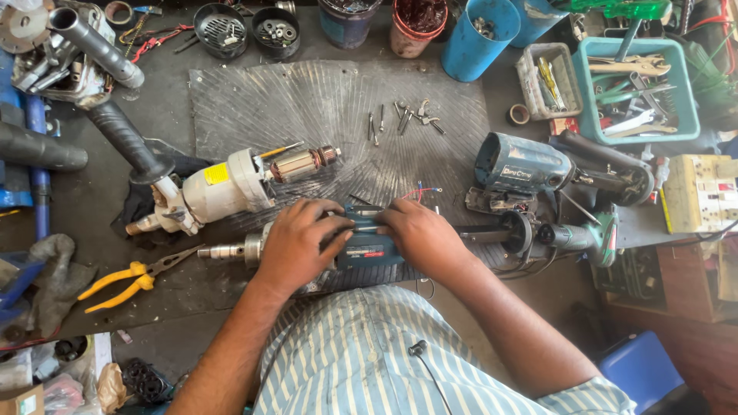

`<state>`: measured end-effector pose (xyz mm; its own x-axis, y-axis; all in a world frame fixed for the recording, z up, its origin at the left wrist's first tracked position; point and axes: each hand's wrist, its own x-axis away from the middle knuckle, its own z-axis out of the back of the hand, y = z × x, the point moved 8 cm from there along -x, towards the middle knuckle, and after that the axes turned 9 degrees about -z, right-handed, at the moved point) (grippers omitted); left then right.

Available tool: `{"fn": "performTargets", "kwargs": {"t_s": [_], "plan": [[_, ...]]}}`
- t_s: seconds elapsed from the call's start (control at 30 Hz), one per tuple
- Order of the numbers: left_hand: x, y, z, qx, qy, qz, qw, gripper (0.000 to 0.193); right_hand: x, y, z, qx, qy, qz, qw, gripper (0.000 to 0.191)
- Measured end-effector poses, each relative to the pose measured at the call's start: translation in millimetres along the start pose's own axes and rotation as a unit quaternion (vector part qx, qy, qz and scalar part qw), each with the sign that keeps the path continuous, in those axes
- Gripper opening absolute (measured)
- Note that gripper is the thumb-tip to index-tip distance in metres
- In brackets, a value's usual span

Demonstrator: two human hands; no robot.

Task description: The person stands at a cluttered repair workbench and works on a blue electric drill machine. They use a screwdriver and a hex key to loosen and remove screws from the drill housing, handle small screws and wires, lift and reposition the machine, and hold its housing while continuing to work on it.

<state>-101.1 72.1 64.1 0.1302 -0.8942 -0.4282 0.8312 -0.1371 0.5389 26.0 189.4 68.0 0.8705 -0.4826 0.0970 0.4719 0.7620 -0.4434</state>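
Both hands, left hand [296,244] and right hand [419,237], clamp the blue drill [369,250]; a firm, level grip keeps the loose wires [419,191] clear

Your hands, left [296,244] and right [421,237], rest side by side on the drill body [367,247] at the near edge of the mat [323,107] on the counter [100,207]. Left of your left hand lie the pliers [134,278]; behind it lies the motor housing with its armature [238,184]. Behind your right hand is a scatter of screws [403,119]. To your right sits another tool housing [523,163], and beyond that, a tray of tools [592,115].
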Motion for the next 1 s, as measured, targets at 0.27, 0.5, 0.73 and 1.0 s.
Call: {"fn": "performTargets", "kwargs": {"t_s": [0.27, 0.5, 0.73, 1.0], "plan": [[-2.7, 16.8, 6.2, -0.041, 0.006, -0.016, 0.999, 0.017, 2.2, -6.5, -3.4, 0.014, 0.037, -0.025, 0.999, 0.022], [-13.7, 18.9, -15.5, -0.058, -0.036, 0.023, 0.997, 0.009, 28.0, -5.3, 15.0, 0.049, 0.113, -0.030, 0.992, 0.032], [-35.6, 56.8, -62.9, -0.080, -0.029, -0.119, 0.989, 0.017, 91.5, 91.3, 18.8, -0.194, 0.140, -0.288, 0.927, 0.021], [-112.3, -21.8, -120.4, 0.074, -0.067, 0.135, 0.986, 0.018, 135.8, 134.0, -17.6, -0.355, 0.085, -0.303, 0.880, 0.018]]}}
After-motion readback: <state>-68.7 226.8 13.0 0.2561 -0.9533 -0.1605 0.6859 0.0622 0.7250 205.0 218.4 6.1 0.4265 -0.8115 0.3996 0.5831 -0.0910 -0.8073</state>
